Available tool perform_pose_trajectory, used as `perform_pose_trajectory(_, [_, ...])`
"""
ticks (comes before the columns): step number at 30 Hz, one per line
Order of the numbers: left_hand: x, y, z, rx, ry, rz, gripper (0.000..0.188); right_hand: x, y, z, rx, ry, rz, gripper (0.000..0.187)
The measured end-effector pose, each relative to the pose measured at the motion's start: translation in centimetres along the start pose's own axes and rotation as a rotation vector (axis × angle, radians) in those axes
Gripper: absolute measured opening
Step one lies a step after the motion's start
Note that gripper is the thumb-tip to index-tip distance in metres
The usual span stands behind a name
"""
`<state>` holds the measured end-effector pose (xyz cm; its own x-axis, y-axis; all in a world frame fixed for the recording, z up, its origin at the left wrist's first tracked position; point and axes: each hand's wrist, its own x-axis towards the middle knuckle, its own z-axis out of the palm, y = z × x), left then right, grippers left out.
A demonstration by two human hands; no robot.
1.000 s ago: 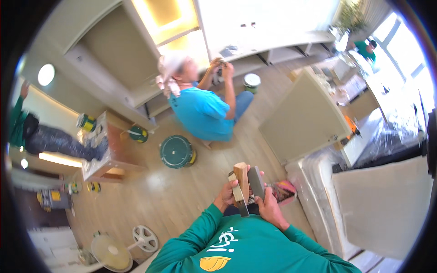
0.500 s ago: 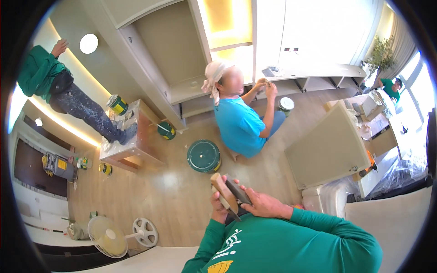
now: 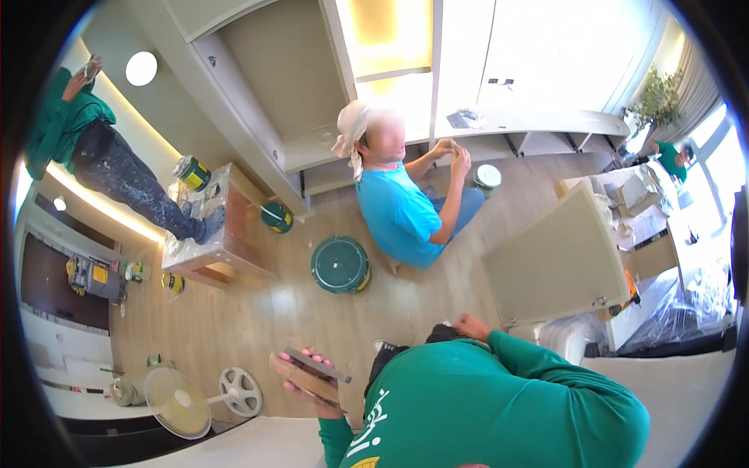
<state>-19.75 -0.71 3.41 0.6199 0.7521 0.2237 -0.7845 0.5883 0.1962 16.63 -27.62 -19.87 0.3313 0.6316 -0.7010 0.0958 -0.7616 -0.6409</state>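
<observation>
Low in front of me, my left hand (image 3: 314, 374) grips a wood-coloured slab (image 3: 310, 385) together with a dark grey bar (image 3: 318, 364), the two lying side by side. Their exact kind is hard to make out. My right hand (image 3: 473, 327) is by my dark-trousered leg (image 3: 445, 334), fingers curled. Whether anything is inside them is hidden. Beyond my hands, a large dark green lidded bucket (image 3: 340, 265) stands on the wooden floor (image 3: 289, 312).
A person in blue (image 3: 402, 214) sits ahead by low shelving (image 3: 546, 142). At left another person (image 3: 101, 156) stands on a spattered wooden bench (image 3: 222, 234). A pedestal fan (image 3: 179, 402) stands lower left; a beige panel (image 3: 558, 261) leans at right. A third person (image 3: 671, 160) is far right.
My hands have parted. The left moved left and down with the wooden slab and the grey bar; the right let go of the bar and moved right to my leg.
</observation>
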Motion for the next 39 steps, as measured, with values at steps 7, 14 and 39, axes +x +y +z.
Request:
perform_pose_trajectory(7, [-2.6, -7.8, 3.9, -0.189, -0.259, 0.116, 0.065, 1.4, 24.0, -11.6, -1.138, -0.534, -0.036, 0.028])
perform_pose_trajectory(14, [-7.9, -13.5, 8.3, -0.05, -0.005, 0.208, 0.061, 3.6, 18.4, -14.4, -1.148, -0.66, -0.333, 0.041])
perform_pose_trajectory(39, [-7.6, 12.5, -0.2, -0.159, 0.008, 0.503, 0.069, 16.0, -18.6, 6.6, -0.608, -0.695, -0.029, 0.035])
